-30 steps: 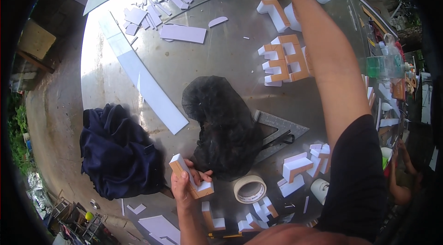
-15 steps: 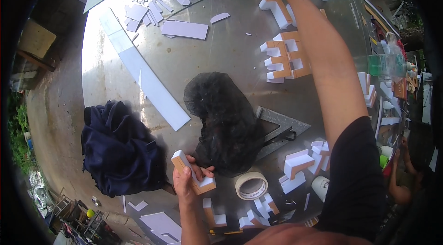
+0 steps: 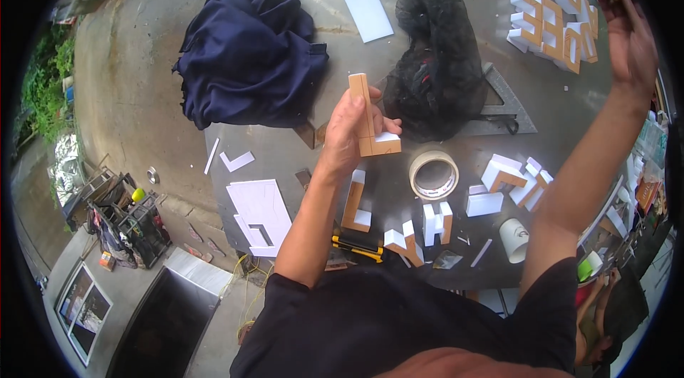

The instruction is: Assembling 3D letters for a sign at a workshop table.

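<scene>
My left hand (image 3: 347, 128) grips an L-shaped block letter (image 3: 368, 121) with a brown paper face and white sides, held upright above the table. My right hand (image 3: 627, 39) is raised at the far right with its fingers stretched out. A small brownish bit shows by its fingertips, too small to make out. Close to that hand stands a group of similar block letters (image 3: 552, 36) with brown faces. Another L-shaped letter (image 3: 354, 200) lies below my left hand. Beside it are a roll of masking tape (image 3: 434, 175) and a yellow-and-black cutter knife (image 3: 358, 244).
Dark blue cloth (image 3: 249, 57) and a bundle of black mesh (image 3: 434, 64) lie on the metal table, with a set square (image 3: 509, 104) partly under the mesh. More letters (image 3: 504, 173) and a white cup (image 3: 514, 240) stand near the right. A cut sheet (image 3: 260, 218) lies at the left edge.
The view has swung toward the table's near side. My right hand has come back from the letter at the far edge. My left hand still holds the L-shaped letter.
</scene>
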`<state>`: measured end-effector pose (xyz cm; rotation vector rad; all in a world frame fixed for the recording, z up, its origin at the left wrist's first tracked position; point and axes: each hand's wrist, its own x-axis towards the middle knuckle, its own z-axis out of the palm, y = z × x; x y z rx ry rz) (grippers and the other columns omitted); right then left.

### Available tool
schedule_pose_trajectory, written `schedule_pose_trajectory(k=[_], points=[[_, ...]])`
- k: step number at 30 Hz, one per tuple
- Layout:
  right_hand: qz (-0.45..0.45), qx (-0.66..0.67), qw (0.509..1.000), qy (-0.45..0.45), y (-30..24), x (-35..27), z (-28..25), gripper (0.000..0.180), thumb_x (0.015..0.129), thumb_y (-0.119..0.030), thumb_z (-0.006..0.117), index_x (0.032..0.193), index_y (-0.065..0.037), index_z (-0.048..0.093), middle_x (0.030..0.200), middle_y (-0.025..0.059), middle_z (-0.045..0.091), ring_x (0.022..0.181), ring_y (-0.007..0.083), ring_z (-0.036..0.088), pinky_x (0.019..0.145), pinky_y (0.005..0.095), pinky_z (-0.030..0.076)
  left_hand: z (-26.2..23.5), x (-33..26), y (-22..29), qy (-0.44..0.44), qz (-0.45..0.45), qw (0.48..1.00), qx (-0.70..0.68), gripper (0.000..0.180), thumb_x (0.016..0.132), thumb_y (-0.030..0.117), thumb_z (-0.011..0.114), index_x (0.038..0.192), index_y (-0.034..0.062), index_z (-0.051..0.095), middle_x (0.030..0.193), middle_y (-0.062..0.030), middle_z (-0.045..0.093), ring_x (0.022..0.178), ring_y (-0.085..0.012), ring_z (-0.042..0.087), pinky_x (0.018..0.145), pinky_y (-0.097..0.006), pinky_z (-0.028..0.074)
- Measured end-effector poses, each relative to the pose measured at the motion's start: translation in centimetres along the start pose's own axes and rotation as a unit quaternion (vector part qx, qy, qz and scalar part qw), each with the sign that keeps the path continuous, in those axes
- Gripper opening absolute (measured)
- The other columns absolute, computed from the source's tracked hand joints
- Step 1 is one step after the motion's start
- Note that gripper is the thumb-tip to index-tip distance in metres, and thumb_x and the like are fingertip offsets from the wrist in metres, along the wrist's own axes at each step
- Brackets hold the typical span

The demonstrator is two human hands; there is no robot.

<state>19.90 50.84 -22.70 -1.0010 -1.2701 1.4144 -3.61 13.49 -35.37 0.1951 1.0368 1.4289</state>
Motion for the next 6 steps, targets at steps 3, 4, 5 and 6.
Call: schedule_pose_trajectory(k=[3,4,5,6], points=[[-0.026,0.036,0.990,-0.133,-3.1,-14.6,3.3,0.041,0.103,-0.010,0.046,0.140,0.009,0.042,0.106,0.0170,0.067,0.097,0.0232,0.066,0.098,0.0366,0.050,2.2,-4.3,2.1,-0.084,0.038,0.990,-0.110,0.079,0.101,0.064,0.012,0.134,-0.0006,0.043,0.075,-0.0087,0.053,0.090,-0.0356,0.068,0.100,-0.055,0.048],[-0.035,0.028,0.984,-0.172,-4.0,-18.6,4.2,0.048,0.103,-0.011,0.045,0.145,0.010,0.035,0.095,0.0173,0.068,0.089,0.0240,0.069,0.092,0.0345,0.052,3.9,-6.1,3.2,-0.077,0.041,0.987,-0.135,0.075,0.103,0.061,0.012,0.135,-0.0004,0.041,0.076,-0.0096,0.053,0.091,-0.0370,0.068,0.101,-0.055,0.048],[0.001,0.052,0.980,-0.191,-5.3,-22.4,4.5,0.056,0.102,-0.010,0.048,0.151,0.004,0.024,0.095,0.0180,0.068,0.088,0.0252,0.069,0.091,0.0330,0.053,5.1,-7.7,4.0,-0.073,0.043,0.983,-0.161,0.071,0.104,0.057,0.012,0.135,-0.0002,0.040,0.077,-0.0104,0.053,0.092,-0.0384,0.067,0.101,-0.056,0.048],[-0.001,0.053,0.981,-0.188,-6.2,-23.5,4.4,0.056,0.102,-0.010,0.048,0.151,0.004,0.024,0.095,0.0180,0.068,0.088,0.0252,0.069,0.091,0.0330,0.053,5.4,-9.0,4.0,-0.098,0.053,0.986,-0.128,0.068,0.105,0.054,0.010,0.138,0.0005,0.037,0.079,-0.0111,0.053,0.095,-0.0393,0.066,0.102,-0.058,0.046]])
